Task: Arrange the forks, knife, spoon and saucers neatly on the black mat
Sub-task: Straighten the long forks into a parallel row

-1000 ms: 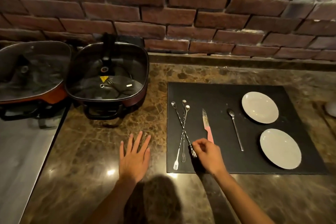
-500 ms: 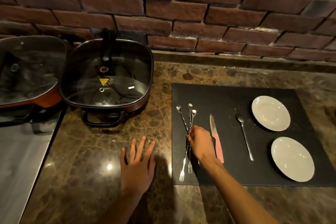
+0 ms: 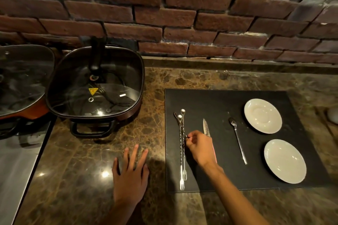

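Observation:
A black mat (image 3: 219, 104) lies on the marble counter. Three long thin forks (image 3: 181, 153) lie bunched at its left side, prongs toward me. My right hand (image 3: 198, 145) pinches the forks at mid-length with its fingertips. A knife (image 3: 206, 127) with a pink handle lies just right of them, its handle mostly hidden under my hand. Further right a spoon (image 3: 237, 140) lies lengthwise. Two white saucers, the far saucer (image 3: 263, 115) and the near saucer (image 3: 285, 160), sit at the mat's right. My left hand (image 3: 130, 175) rests flat on the counter, fingers spread.
A square black electric pan with a glass lid (image 3: 95, 86) stands at the back left, with a second lidded pan (image 3: 20, 80) beside it. A brick wall (image 3: 182, 14) rises behind the counter. A pale round object (image 3: 332, 115) sits at the right edge.
My right hand moved from the fork prongs up to mid-handle and pulled the crossed forks together into a nearly parallel bunch. My left hand stayed flat on the counter.

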Tool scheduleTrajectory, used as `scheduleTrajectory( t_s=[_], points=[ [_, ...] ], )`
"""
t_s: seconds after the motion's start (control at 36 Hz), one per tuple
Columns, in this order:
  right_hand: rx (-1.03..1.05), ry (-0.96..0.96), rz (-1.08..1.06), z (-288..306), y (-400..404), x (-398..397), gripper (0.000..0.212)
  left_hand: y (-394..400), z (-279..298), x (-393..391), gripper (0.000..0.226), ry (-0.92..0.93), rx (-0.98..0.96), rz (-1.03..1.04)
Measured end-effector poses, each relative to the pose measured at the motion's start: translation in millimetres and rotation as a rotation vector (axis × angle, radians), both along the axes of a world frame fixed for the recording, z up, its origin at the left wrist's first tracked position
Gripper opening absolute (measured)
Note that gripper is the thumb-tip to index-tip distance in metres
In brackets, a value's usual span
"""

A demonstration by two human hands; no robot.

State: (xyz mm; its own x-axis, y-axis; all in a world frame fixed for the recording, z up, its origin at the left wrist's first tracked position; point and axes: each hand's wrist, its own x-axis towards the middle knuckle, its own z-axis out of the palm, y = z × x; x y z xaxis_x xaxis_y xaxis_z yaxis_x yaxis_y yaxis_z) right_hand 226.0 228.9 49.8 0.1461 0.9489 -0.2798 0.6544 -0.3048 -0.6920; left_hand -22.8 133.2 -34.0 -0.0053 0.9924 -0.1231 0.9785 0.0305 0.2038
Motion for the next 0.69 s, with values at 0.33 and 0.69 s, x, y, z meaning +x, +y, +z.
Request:
scheduleTrajectory(
  t_s=[0.33, 0.69],
  points=[
    [0.076, -0.093, -0.102, 3.4, 1.5, 30.1, 0.016, 0.3, 5.0, 1.1, 0.056, -0.003, -0.011, 0.000],
    [0.004, -0.110, -0.110, -11.5, -6.5, 13.6, 0.012, 0.6, 5.1, 1.1, 0.057, -0.004, -0.006, 0.001]
  ],
)
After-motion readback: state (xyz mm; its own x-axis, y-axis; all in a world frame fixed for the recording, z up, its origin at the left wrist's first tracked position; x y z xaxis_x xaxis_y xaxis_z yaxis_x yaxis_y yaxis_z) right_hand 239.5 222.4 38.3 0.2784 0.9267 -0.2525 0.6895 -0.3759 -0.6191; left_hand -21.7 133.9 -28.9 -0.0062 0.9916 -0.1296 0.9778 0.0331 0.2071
